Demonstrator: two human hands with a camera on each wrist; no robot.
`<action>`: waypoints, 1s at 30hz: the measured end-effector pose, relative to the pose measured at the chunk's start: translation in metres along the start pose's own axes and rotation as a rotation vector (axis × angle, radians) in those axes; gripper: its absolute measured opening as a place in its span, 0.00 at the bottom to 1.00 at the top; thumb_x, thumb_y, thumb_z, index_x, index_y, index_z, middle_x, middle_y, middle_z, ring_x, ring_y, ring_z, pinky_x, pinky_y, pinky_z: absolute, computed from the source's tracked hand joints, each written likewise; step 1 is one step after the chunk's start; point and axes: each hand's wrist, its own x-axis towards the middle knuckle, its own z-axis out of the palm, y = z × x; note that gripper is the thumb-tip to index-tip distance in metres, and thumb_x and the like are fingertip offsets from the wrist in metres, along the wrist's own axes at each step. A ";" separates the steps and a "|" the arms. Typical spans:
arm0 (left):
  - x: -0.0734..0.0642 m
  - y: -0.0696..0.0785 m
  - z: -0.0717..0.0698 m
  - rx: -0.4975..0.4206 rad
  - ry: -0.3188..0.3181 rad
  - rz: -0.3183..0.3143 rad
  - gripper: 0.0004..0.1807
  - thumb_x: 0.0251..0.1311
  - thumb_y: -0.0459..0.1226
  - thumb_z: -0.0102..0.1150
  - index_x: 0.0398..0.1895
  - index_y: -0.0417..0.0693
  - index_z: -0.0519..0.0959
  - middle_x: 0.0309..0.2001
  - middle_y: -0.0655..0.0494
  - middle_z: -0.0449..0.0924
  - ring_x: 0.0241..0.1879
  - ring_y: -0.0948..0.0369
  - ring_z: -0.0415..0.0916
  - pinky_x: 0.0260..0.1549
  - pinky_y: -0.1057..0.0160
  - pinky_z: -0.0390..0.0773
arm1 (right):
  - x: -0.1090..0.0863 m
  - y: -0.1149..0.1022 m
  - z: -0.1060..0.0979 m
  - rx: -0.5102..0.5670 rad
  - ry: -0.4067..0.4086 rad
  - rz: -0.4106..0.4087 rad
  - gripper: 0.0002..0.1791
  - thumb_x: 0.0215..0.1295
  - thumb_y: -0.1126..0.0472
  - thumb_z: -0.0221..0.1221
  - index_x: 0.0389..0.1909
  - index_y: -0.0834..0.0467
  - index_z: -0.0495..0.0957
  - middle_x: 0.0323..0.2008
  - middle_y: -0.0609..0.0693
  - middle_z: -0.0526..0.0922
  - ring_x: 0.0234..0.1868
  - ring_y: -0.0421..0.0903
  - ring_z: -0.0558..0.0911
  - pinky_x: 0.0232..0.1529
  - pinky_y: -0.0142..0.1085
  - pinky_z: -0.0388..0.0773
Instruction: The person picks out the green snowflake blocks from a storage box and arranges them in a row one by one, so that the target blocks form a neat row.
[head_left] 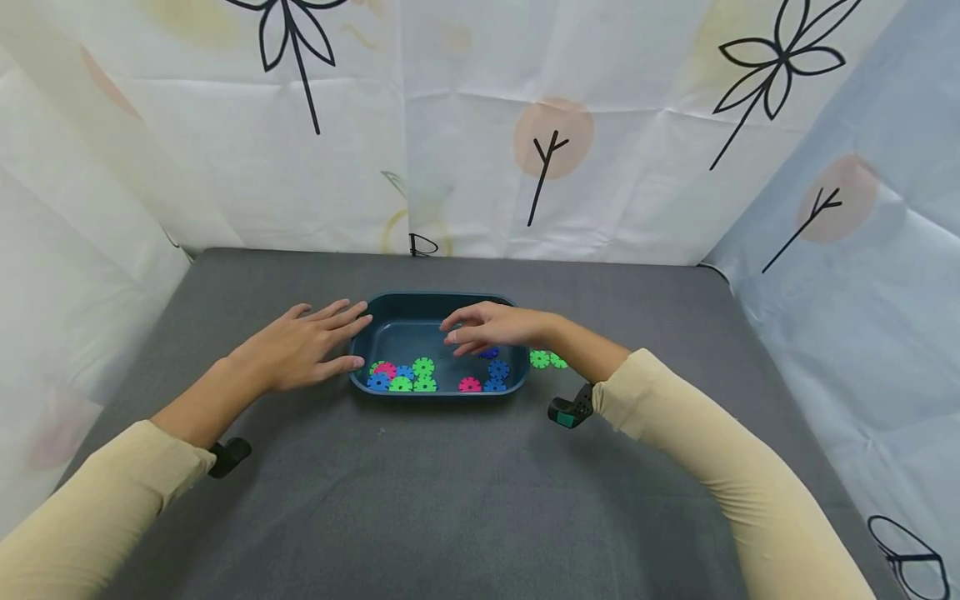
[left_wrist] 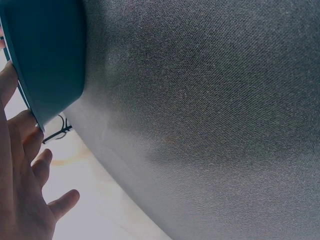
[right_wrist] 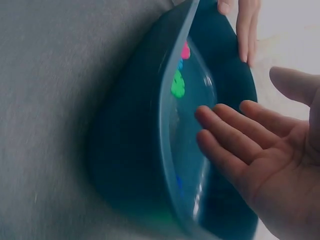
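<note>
A dark teal plastic tub (head_left: 405,333) sits on the grey table, with several small notched discs in green, blue and pink along its near side. My left hand (head_left: 303,346) is at the tub's left rim, fingers spread and straight; the left wrist view has its fingertips right at the rim. Over the tub's right half hovers my right hand (head_left: 491,327), fingers relaxed, nothing between them. Below it lie a pink disc (head_left: 470,384) and blue discs (head_left: 498,369). The left cluster includes a green disc (head_left: 423,367). In the right wrist view the right palm (right_wrist: 285,175) faces the camera.
Two green discs (head_left: 540,359) lie on the table just outside the tub's right end, partly beside the right forearm. The grey cloth-covered table (head_left: 450,500) stretches around the tub. Pale printed curtains (head_left: 465,125) stand behind and at both sides.
</note>
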 end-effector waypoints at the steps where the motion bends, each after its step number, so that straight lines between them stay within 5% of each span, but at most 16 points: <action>1: 0.000 0.000 0.000 0.000 -0.006 -0.004 0.40 0.70 0.58 0.50 0.77 0.46 0.59 0.77 0.44 0.53 0.75 0.43 0.50 0.65 0.31 0.54 | 0.003 -0.001 0.002 0.004 -0.019 0.013 0.27 0.79 0.56 0.48 0.73 0.65 0.60 0.69 0.63 0.68 0.66 0.56 0.74 0.67 0.49 0.67; 13: 0.002 0.000 -0.002 -0.005 -0.019 -0.008 0.40 0.70 0.58 0.50 0.77 0.45 0.59 0.77 0.43 0.53 0.75 0.42 0.50 0.65 0.30 0.55 | 0.033 -0.010 0.016 -0.001 -0.189 0.117 0.31 0.79 0.49 0.47 0.75 0.59 0.58 0.68 0.60 0.70 0.69 0.53 0.71 0.68 0.46 0.66; 30: 0.003 0.000 -0.001 -0.006 -0.020 -0.007 0.40 0.70 0.58 0.50 0.77 0.45 0.59 0.77 0.43 0.54 0.75 0.42 0.50 0.65 0.31 0.55 | 0.047 -0.016 0.029 -0.115 -0.243 0.131 0.28 0.79 0.49 0.46 0.72 0.60 0.62 0.63 0.58 0.77 0.63 0.50 0.77 0.65 0.43 0.70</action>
